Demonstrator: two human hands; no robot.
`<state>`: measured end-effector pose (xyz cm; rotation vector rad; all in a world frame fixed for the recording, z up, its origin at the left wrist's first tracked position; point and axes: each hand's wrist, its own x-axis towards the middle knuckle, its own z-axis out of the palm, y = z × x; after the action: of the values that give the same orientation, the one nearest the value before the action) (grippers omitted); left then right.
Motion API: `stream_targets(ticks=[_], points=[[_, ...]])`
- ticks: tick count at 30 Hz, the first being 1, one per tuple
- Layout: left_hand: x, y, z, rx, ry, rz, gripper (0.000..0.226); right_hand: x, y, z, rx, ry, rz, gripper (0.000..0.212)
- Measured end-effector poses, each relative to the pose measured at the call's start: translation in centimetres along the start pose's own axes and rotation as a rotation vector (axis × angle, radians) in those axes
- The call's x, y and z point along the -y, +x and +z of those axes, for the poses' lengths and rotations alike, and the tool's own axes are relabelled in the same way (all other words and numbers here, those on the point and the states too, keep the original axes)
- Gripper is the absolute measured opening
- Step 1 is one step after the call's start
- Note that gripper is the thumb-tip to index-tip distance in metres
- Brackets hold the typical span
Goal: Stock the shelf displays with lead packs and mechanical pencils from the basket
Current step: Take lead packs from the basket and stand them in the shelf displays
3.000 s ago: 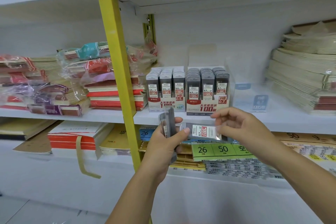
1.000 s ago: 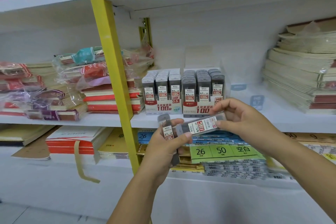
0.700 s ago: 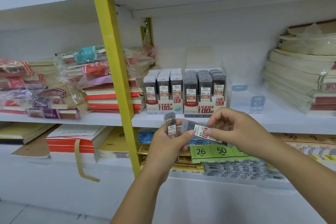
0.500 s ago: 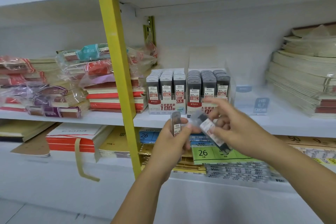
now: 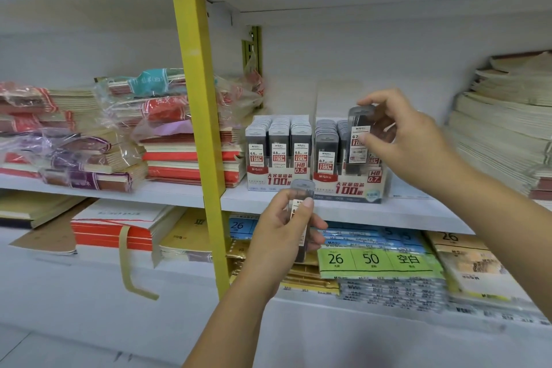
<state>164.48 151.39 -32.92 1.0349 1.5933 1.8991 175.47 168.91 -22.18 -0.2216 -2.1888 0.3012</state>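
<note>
**One lead pack going in, another waiting**

Right of centre in the frame, the right hand (image 5: 400,140) is pinching a lead pack (image 5: 360,134) between thumb and fingertips. It is holding the pack upright over the rightmost row of the display box marked 0.7 (image 5: 349,188). The pack's lower end is overlapping the packs already standing there; whether it is touching them I cannot tell.

Lower down, near the middle of the frame, the left hand (image 5: 280,236) is gripping a second lead pack (image 5: 302,188) upright with the thumb lying across its label. It is sitting in front of the shelf (image 5: 388,212) edge, apart from both boxes.

The display box marked 0.5 (image 5: 276,179), just left of the other, is looking full across its three rows. The left and middle rows of the 0.7 box are looking full too. So the lead stocking here is probably nearing its end, with two packs left in hand. The thumb is hiding the second pack's size, so its box cannot be told.

Neither the basket nor any mechanical pencils are showing, so what is remaining there cannot be judged.
</note>
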Motion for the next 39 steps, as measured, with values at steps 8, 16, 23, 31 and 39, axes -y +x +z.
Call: stream_targets(ticks=[8,16,23,31,39], points=[[-0.2,-0.5,-0.1,-0.01,0.002,-0.014,0.011,-0.3,0.0,0.5,-0.054,0.028,0.04,0.049],[-0.2,-0.4,0.0,0.001,0.025,-0.009,0.009,-0.8,-0.3,0.1,0.013,-0.042,0.038,0.044],[-0.2,-0.5,0.2,0.015,0.046,0.0,0.011,0.2,-2.6,0.7,-0.027,-0.173,0.042,0.036],[-0.5,-1.5,1.4,0.079,0.179,0.02,0.021,3.3,-8.0,2.6,0.16,0.319,0.201,0.012],[0.0,-2.2,1.9,0.189,0.352,0.026,0.037,2.3,-8.3,2.2,0.223,0.517,0.307,0.015]])
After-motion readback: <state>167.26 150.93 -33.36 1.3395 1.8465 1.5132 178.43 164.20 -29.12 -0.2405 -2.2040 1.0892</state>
